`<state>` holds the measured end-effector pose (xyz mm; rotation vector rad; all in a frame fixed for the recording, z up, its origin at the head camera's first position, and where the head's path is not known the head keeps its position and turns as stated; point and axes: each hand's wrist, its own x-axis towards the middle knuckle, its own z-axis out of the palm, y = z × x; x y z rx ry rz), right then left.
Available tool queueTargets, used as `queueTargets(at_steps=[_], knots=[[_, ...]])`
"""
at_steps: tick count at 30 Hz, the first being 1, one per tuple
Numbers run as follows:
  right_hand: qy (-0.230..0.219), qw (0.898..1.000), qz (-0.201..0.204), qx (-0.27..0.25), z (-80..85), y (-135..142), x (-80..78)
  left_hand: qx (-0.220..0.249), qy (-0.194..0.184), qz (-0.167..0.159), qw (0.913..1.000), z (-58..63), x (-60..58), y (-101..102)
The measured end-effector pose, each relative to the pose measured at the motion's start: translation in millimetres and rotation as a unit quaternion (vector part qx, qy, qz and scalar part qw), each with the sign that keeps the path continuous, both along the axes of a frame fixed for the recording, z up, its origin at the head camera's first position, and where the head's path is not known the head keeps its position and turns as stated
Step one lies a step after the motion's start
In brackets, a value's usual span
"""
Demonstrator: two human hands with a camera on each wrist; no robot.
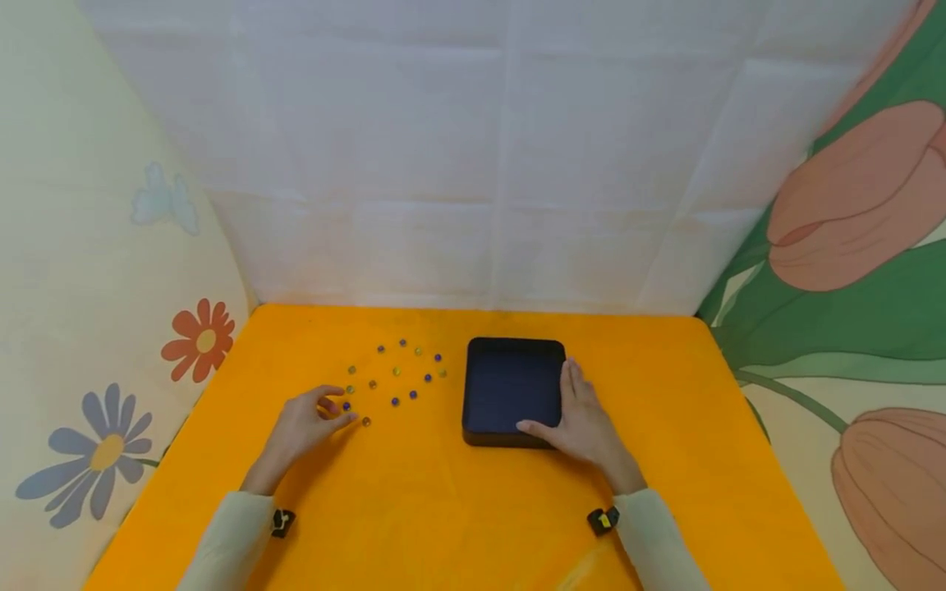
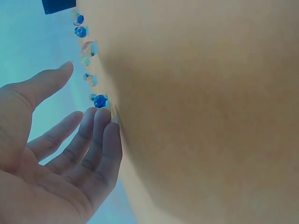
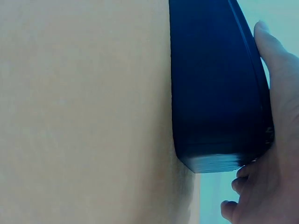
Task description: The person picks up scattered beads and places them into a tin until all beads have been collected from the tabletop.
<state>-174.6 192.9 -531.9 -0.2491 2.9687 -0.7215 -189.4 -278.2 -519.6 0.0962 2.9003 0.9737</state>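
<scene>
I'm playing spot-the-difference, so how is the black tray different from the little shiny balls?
The black tray is big, while the little shiny balls are each much smaller. The tray is squarish with rounded corners, but the balls look round. The tray is dark all over, while the balls include blue and yellowish ones. The right hand touches the tray, not the balls. Both rest on the orange table.

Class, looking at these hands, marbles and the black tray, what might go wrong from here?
The left hand might knock nearby marbles, which lie loose on the orange tabletop and could roll. The right hand touches the black tray, so an accidental push might slide it.
</scene>
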Motion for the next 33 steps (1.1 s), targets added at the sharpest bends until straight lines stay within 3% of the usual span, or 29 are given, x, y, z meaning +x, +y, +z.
queueTargets(at_steps=[18, 25, 33], knots=[[-0.015, 1.0, -0.005, -0.005, 1.7, -0.9, 0.6, -0.001, -0.026, 0.01, 0.9996, -5.4, -8.4, 0.3], [-0.018, 1.0, -0.007, -0.016, 0.4, -1.3, -0.9, -0.012, -0.018, 0.008, 0.9997, -6.5, -12.9, 0.5], [-0.023, 0.999, -0.007, -0.025, -0.7, -1.0, -0.9, -0.013, -0.047, 0.012, 0.9987, -6.9, -14.6, 0.6]])
